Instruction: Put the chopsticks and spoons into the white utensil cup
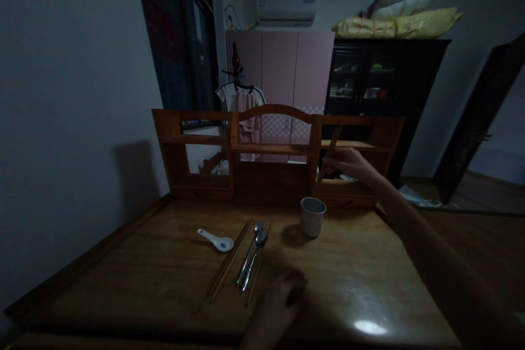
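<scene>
Above the cup [313, 216], right hand [349, 164] clamped on chopsticks [336, 138], left hand [283, 298] beside metal spoons [252, 254], grip unclear

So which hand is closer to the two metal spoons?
Left. The left hand lies just beside the metal spoons; the right hand is up above the cup, holding chopsticks.

Right hand [348, 164] with perhaps chopsticks [334, 143] above the cup [312, 216]; left hand [283, 298] on the table [369, 273] near two spoons [252, 254].

Glossy wooden table [369, 284], shiny metal spoons [252, 257], glazed ceramic spoon [216, 240], wooden chopsticks [225, 268].
</scene>
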### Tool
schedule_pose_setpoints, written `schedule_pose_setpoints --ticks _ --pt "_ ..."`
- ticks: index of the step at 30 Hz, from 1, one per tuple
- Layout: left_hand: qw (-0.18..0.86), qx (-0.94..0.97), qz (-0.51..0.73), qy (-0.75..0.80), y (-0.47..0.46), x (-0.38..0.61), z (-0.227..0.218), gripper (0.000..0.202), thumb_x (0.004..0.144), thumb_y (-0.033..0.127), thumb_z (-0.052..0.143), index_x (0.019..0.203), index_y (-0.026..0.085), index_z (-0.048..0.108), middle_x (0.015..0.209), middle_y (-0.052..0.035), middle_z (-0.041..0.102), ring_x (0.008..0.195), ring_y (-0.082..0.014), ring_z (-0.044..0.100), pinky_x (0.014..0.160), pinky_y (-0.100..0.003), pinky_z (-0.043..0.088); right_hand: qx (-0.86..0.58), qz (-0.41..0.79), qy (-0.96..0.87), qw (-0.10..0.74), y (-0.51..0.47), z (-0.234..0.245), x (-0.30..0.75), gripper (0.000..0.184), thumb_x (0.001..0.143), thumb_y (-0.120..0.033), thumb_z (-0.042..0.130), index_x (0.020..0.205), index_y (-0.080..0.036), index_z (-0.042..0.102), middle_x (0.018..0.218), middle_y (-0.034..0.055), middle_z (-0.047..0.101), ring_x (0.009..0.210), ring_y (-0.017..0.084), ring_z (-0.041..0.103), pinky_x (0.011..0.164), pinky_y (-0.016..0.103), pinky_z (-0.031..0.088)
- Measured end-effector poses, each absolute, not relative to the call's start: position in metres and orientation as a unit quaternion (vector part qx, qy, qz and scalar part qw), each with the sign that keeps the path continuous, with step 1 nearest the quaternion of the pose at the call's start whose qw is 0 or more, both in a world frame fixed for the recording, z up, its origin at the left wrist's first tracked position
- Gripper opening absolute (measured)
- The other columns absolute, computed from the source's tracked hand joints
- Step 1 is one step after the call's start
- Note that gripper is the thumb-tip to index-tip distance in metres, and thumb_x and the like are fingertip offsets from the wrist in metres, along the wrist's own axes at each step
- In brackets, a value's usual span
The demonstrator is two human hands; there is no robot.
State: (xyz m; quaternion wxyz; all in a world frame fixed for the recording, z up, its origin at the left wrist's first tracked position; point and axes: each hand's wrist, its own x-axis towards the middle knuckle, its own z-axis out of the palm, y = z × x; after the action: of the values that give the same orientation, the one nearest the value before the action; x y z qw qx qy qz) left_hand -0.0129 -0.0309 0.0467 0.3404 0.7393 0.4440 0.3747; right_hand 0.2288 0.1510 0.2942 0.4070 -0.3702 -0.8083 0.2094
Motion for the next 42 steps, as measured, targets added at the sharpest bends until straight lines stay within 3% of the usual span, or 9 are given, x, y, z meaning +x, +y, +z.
schedule_pose_setpoints --ticks 7,17,23,33,42 --pt "0.343 0.724 0.400 0.445 -0.029 -0.013 0.057 0.017 0.081 0.024 0.059 0.094 0.026 0.070 0.109 -0.0007 0.065 0.103 -0.0183 0.058 0.092 -0.026 0.043 -0.412 0.315 -0.803 0.293 0.187 0.239 0.216 0.027 0.070 -0.038 0.073 0.071 -0.012 0.065 0.064 0.0042 0.066 0.057 0.016 0.062 0.055 0.026 0.049" --pt "0.354 0.723 0.414 0.425 -0.024 -0.014 0.054 0.026 0.091 0.027 0.043 0.098 0.024 0.068 0.104 -0.0031 0.067 0.099 -0.0184 0.059 0.090 -0.027 0.044 -0.417 0.415 -0.781 0.207 0.210 0.195 0.223 0.032 0.062 -0.039 0.075 0.070 -0.011 0.064 0.068 0.0066 0.067 0.065 0.021 0.065 0.064 0.031 0.052" --pt "0.344 0.720 0.400 0.451 -0.024 -0.014 0.049 0.027 0.092 0.028 0.042 0.099 0.025 0.067 0.107 -0.0025 0.066 0.102 -0.0183 0.058 0.092 -0.027 0.043 -0.415 0.422 -0.778 0.210 0.222 0.183 0.226 0.038 0.063 -0.044 0.074 0.074 -0.009 0.064 0.070 0.0072 0.066 0.066 0.020 0.065 0.066 0.033 0.052" --pt "0.344 0.726 0.410 0.432 -0.023 -0.013 0.048 0.027 0.091 0.024 0.042 0.097 0.025 0.068 0.105 -0.0022 0.067 0.100 -0.0178 0.059 0.090 -0.027 0.043 -0.421 0.363 -0.793 0.248 0.224 0.175 0.232 0.038 0.060 -0.048 0.076 0.064 -0.012 0.065 0.059 -0.0010 0.057 0.058 0.014 0.053 0.053 0.024 0.039" --pt "0.340 0.729 0.414 0.426 -0.023 -0.012 0.047 0.026 0.091 0.024 0.043 0.094 0.024 0.069 0.104 -0.0027 0.067 0.098 -0.0173 0.060 0.088 -0.025 0.044 -0.442 0.372 -0.760 0.299 0.207 0.167 0.231 0.046 0.062 -0.056 0.073 0.067 -0.012 0.063 0.060 -0.0005 0.055 0.058 0.014 0.053 0.052 0.024 0.039"
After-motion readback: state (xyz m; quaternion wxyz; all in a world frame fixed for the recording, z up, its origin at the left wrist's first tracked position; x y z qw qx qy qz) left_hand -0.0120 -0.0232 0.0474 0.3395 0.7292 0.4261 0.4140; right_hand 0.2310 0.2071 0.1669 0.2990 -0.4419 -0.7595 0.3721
